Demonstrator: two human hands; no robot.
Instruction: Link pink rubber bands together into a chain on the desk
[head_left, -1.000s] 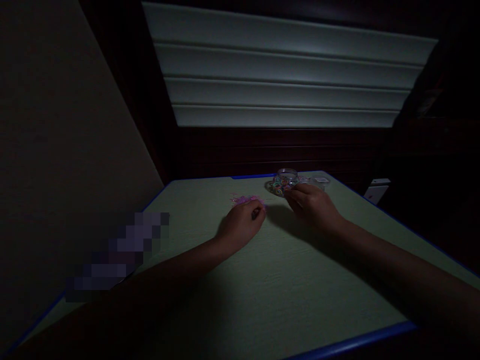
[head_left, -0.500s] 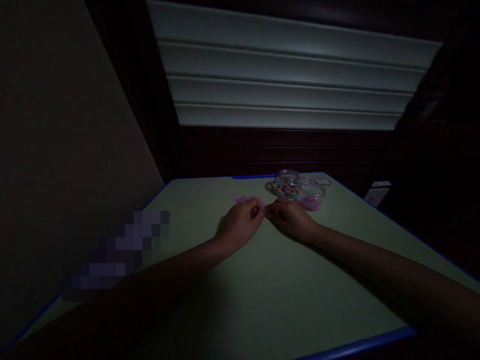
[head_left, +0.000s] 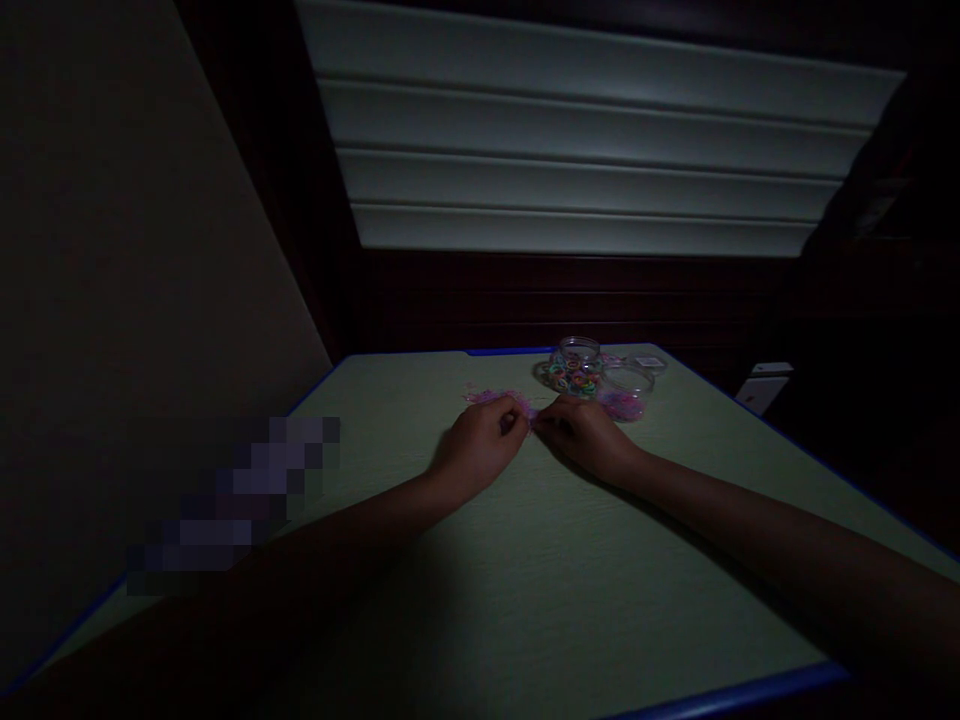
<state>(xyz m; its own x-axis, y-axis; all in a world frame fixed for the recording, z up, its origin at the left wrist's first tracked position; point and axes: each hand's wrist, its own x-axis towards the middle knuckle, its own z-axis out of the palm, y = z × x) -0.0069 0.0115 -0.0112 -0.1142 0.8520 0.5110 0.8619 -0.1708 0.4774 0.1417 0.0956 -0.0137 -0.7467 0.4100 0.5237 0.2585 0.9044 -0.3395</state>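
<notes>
A small pile of pink and purple bits (head_left: pixel 495 397), perhaps tiny elastic bands, lies on the pale green table (head_left: pixel 525 580). My left hand (head_left: pixel 484 440) is closed in a pinch at the near side of the pile. My right hand (head_left: pixel 589 435) is pinched too, its fingertips close to those of the left. Whatever is between the fingertips is too small and dark to name. Just beyond the right hand stands an open clear jar (head_left: pixel 624 392) with pink bits in it. Behind it, a second clear jar (head_left: pixel 576 368) holds multicoloured rings.
A clear round lid (head_left: pixel 646 364) lies behind the jars. White boxes (head_left: pixel 763 388) stand past the table's right edge. A blurred-out patch (head_left: pixel 255 490) covers the left edge. Pale slatted panels (head_left: pixel 585 130) rise behind the table.
The view has shifted slightly. Both hands keep nearly the same pinched pose, with a little more of the pink bits showing near the fingertips.
</notes>
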